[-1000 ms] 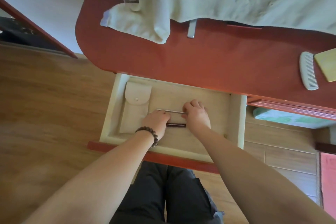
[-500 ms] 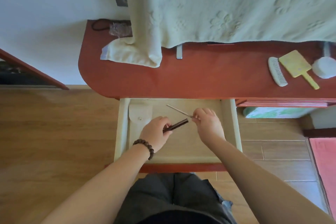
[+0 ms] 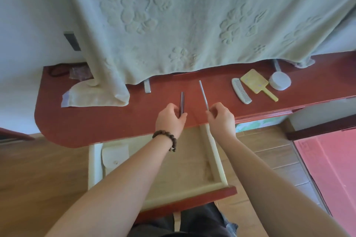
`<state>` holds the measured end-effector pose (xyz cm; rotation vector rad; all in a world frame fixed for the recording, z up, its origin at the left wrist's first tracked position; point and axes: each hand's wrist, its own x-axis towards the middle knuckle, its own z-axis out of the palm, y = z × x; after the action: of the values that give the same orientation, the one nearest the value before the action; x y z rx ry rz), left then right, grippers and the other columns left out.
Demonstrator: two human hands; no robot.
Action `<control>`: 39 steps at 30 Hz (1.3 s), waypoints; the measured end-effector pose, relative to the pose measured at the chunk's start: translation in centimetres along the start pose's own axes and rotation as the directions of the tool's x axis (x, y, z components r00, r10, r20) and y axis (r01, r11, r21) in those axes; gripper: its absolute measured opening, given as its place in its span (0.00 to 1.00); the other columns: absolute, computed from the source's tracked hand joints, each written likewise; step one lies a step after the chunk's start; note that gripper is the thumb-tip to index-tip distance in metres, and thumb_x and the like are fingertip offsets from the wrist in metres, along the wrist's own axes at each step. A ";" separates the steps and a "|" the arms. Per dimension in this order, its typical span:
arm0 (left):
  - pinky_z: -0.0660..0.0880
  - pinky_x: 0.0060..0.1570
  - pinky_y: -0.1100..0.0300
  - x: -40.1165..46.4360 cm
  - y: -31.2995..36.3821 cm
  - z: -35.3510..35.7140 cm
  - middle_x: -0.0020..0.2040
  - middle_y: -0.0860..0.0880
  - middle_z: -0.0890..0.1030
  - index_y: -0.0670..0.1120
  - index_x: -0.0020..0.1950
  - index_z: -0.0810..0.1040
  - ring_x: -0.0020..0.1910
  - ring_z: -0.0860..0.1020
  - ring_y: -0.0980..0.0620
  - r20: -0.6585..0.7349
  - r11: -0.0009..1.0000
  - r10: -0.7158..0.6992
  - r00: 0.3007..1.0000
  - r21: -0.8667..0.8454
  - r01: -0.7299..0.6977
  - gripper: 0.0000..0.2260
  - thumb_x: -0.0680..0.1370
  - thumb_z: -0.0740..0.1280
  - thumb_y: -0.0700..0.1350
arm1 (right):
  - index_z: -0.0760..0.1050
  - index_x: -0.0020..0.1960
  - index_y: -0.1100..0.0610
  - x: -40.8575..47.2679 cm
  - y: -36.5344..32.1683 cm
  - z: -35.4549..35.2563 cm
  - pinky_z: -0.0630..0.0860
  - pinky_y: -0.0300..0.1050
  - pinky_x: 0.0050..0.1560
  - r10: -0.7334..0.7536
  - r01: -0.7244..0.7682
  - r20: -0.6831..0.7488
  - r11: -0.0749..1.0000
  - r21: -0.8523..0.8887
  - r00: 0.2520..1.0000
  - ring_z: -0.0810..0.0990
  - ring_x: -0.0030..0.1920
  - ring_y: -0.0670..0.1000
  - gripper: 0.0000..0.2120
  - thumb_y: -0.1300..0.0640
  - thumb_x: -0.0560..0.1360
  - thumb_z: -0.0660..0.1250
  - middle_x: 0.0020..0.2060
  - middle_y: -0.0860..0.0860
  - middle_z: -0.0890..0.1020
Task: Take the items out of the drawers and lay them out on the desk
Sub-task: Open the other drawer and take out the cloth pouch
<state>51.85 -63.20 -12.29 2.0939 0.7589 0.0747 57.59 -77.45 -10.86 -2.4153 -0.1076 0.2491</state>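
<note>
My left hand (image 3: pixel 170 119), with a bead bracelet on the wrist, grips a thin dark stick (image 3: pixel 182 102) that points away from me over the red desk (image 3: pixel 100 121). My right hand (image 3: pixel 221 118) pinches the near end of a slim silver stick (image 3: pixel 203 94), also over the desk top. Below my arms the pale wooden drawer (image 3: pixel 215 161) stands pulled out. A cream snap pouch (image 3: pixel 115 158) lies in its left end.
A white comb (image 3: pixel 240 91), a yellow hand mirror (image 3: pixel 256 84) and a round white jar (image 3: pixel 279 81) lie on the desk at the right. A large pale towel (image 3: pixel 173 25) hangs over the back and folds onto the desk at left. A pink mat (image 3: pixel 331 161) lies on the floor.
Both hands lifted the two sticks out of the drawer and carried them forward over the desk top. The view tilted up with them.
</note>
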 end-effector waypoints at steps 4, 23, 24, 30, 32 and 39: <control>0.76 0.41 0.57 2.5 2.5 3.7 0.44 0.48 0.79 0.44 0.51 0.76 0.42 0.78 0.48 0.009 0.994 -0.085 0.996 0.076 0.084 0.11 0.75 0.69 0.50 | 0.74 0.47 0.56 4.1 2.4 -1.4 0.68 0.44 0.43 0.064 -0.063 0.022 0.998 -0.032 0.998 0.76 0.46 0.55 0.02 0.58 0.76 0.64 0.45 0.54 0.79; 0.71 0.35 0.57 6.0 6.9 11.9 0.49 0.46 0.80 0.44 0.56 0.72 0.46 0.81 0.45 -0.109 0.910 -0.094 0.990 0.394 0.130 0.16 0.76 0.67 0.54 | 0.74 0.49 0.59 11.4 6.3 -2.1 0.68 0.44 0.39 0.052 -0.019 0.135 0.972 -0.234 0.989 0.72 0.40 0.53 0.07 0.55 0.76 0.64 0.45 0.54 0.78; 0.71 0.35 0.57 6.0 6.9 12.0 0.48 0.46 0.80 0.44 0.56 0.72 0.46 0.81 0.45 -0.112 0.908 -0.095 0.989 0.397 0.132 0.16 0.76 0.67 0.54 | 0.74 0.49 0.60 11.4 6.3 -2.1 0.68 0.44 0.39 0.052 -0.020 0.135 0.973 -0.229 0.989 0.72 0.40 0.53 0.07 0.55 0.76 0.65 0.45 0.54 0.78; 0.70 0.34 0.56 5.7 6.9 11.7 0.48 0.46 0.79 0.44 0.55 0.72 0.46 0.80 0.45 -0.112 0.914 -0.092 0.989 0.386 0.128 0.18 0.75 0.68 0.57 | 0.74 0.51 0.59 11.3 6.5 -2.4 0.68 0.44 0.40 0.040 -0.010 0.159 0.982 -0.187 0.986 0.72 0.41 0.52 0.09 0.54 0.76 0.66 0.46 0.54 0.78; 0.69 0.34 0.57 5.2 6.7 11.4 0.47 0.47 0.79 0.45 0.55 0.72 0.45 0.79 0.46 -0.118 0.924 -0.080 0.990 0.363 0.118 0.18 0.75 0.68 0.57 | 0.74 0.53 0.59 11.1 6.5 -2.6 0.68 0.43 0.41 0.025 0.004 0.163 0.984 -0.176 0.986 0.72 0.41 0.52 0.11 0.53 0.75 0.67 0.47 0.53 0.78; 0.76 0.43 0.57 2.4 4.4 8.8 0.53 0.49 0.79 0.45 0.58 0.74 0.50 0.79 0.50 -0.133 0.975 0.052 0.990 0.222 -0.021 0.18 0.75 0.68 0.55 | 0.72 0.60 0.58 9.1 6.2 -3.7 0.68 0.44 0.43 -0.094 0.118 0.160 0.982 -0.150 0.983 0.76 0.50 0.56 0.18 0.50 0.74 0.68 0.54 0.54 0.74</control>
<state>58.76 -70.14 -14.87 2.3328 0.8442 0.1642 67.29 -83.16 -13.55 -2.5364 -0.3369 0.3885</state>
